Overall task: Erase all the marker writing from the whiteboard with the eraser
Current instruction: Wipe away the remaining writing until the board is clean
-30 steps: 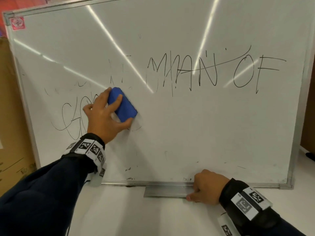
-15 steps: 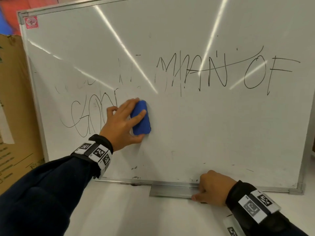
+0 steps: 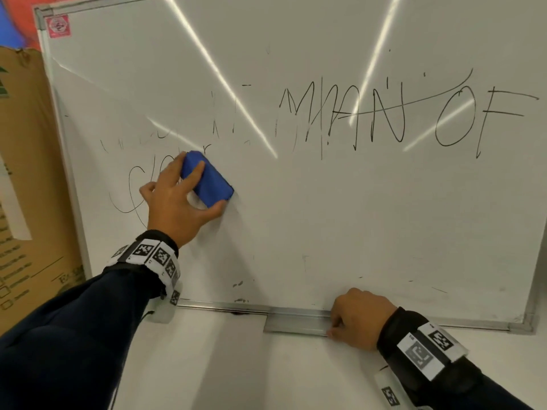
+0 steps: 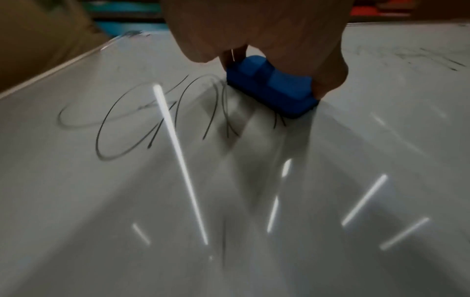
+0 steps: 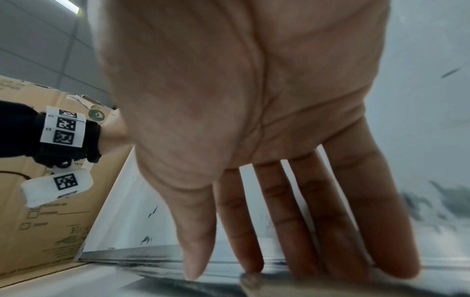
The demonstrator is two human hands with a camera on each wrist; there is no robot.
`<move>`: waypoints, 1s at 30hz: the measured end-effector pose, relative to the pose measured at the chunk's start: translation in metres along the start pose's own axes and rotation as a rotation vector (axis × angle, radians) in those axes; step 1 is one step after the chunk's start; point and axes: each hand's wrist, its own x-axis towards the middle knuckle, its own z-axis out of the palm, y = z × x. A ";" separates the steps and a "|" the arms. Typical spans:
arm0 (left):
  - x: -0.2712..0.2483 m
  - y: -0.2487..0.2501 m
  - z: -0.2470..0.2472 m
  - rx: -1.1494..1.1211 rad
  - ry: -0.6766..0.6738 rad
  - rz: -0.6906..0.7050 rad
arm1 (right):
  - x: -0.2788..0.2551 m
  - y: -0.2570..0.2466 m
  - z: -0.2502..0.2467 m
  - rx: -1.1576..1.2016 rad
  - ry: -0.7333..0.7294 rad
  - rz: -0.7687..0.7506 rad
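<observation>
The whiteboard (image 3: 355, 217) stands upright on a white table. Black marker writing "MAN OF" (image 3: 384, 116) runs across its upper right, and looping letters (image 3: 130, 187) sit at mid left. My left hand (image 3: 174, 202) grips the blue eraser (image 3: 208, 180) and presses it flat on the board over the right part of those loops; the wrist view shows the eraser (image 4: 274, 90) beside the loops (image 4: 152, 116). My right hand (image 3: 358, 318) rests on the metal tray (image 3: 296, 322) at the board's bottom edge, its fingers (image 5: 330, 221) straight, tips on the tray.
A cardboard box (image 3: 26, 173) stands against the board's left edge. The white tabletop (image 3: 236, 365) lies in front of the board. Small dark smudges (image 3: 238, 284) mark the lower part of the board. A red sticker (image 3: 58, 26) sits in the top left corner.
The eraser swung right of the loops half a second ago and has now come back left and up onto them, tilted. The right hand stays on the tray.
</observation>
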 end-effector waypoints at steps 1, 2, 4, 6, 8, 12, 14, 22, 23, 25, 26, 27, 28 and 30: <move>-0.004 0.001 0.001 0.003 0.005 -0.019 | 0.001 -0.001 0.000 0.001 -0.005 -0.006; -0.007 0.003 0.001 0.035 -0.015 0.035 | 0.002 -0.003 0.001 -0.003 -0.009 -0.014; -0.013 0.007 0.001 0.111 -0.099 0.238 | 0.006 -0.008 0.001 -0.009 -0.014 -0.037; -0.011 0.004 -0.003 0.146 -0.133 0.317 | 0.009 -0.014 0.001 0.005 -0.024 -0.054; -0.008 -0.004 -0.003 0.134 -0.096 0.183 | 0.014 -0.019 0.001 0.026 -0.026 -0.076; -0.018 0.007 0.002 0.052 -0.088 0.098 | 0.019 -0.028 0.000 0.033 -0.029 -0.084; -0.024 0.011 0.003 0.094 -0.136 0.220 | 0.022 -0.032 -0.002 0.024 -0.038 -0.081; -0.011 0.001 -0.005 0.026 -0.034 -0.084 | 0.025 -0.040 -0.005 -0.015 -0.052 -0.087; -0.011 0.004 -0.004 0.070 -0.068 0.037 | 0.026 -0.042 -0.007 -0.023 -0.054 -0.087; -0.007 0.007 -0.004 0.117 -0.107 0.152 | 0.027 -0.045 -0.008 -0.034 -0.056 -0.091; -0.003 0.006 -0.005 0.111 -0.099 0.125 | 0.028 -0.046 -0.008 -0.036 -0.056 -0.092; 0.002 0.005 -0.006 0.076 -0.077 0.052 | 0.028 -0.047 -0.009 -0.041 -0.060 -0.089; 0.007 0.003 -0.008 0.021 -0.046 -0.059 | 0.028 -0.047 -0.009 -0.043 -0.062 -0.089; 0.012 0.004 -0.010 -0.046 0.010 -0.223 | 0.028 -0.048 -0.008 -0.050 -0.061 -0.091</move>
